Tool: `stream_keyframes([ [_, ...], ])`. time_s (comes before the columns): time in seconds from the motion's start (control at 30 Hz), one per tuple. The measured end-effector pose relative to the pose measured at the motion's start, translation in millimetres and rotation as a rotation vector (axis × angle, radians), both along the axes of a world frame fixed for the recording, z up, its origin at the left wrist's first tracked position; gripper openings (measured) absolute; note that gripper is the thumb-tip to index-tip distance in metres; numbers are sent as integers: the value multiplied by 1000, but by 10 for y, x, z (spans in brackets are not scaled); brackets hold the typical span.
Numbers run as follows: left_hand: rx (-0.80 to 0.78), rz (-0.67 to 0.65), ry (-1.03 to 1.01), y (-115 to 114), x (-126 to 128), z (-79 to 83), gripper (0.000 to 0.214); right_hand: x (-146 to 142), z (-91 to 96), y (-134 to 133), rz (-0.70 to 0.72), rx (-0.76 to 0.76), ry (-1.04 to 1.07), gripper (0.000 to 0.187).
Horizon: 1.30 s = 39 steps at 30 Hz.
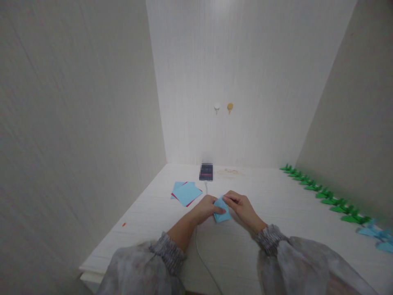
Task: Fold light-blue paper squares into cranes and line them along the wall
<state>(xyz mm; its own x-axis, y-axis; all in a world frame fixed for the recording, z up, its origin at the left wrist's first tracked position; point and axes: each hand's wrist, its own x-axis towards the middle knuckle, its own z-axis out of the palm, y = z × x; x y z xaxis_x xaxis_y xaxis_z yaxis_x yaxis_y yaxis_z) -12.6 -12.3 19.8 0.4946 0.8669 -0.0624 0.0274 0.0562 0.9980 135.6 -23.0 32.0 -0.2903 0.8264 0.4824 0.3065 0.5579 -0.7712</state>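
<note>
A small piece of folded light blue paper (222, 214) is held between my hands above the white table. My left hand (208, 208) grips its left side, with the thumb lying across the front. At the top corner of the paper, my right hand (238, 203) pinches the edge between thumb and fingers. The rest of the fingers behind the paper are hidden. To the left of my hands lies a loose stack of square paper sheets (187, 193), light blue on top with red edges showing beneath.
Green folded paper figures (323, 194) line the table's right side, with light blue ones (376, 234) nearest me. A dark phone-like device (206, 172) leans at the back, its white cable (201, 254) running under my left arm. Two hooks (230, 106) are on the wall. An orange scrap (124, 224) lies left.
</note>
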Motion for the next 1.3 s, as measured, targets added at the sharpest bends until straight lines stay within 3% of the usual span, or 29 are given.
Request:
stream_keyframes([
  [0.47,55,-39,61,5,-25,-55,14,1,-26,-10,125,-204,144,20],
  [1.3,165,49,152,52,23,-5,33,-38,25,-36,-163,39,86,22],
])
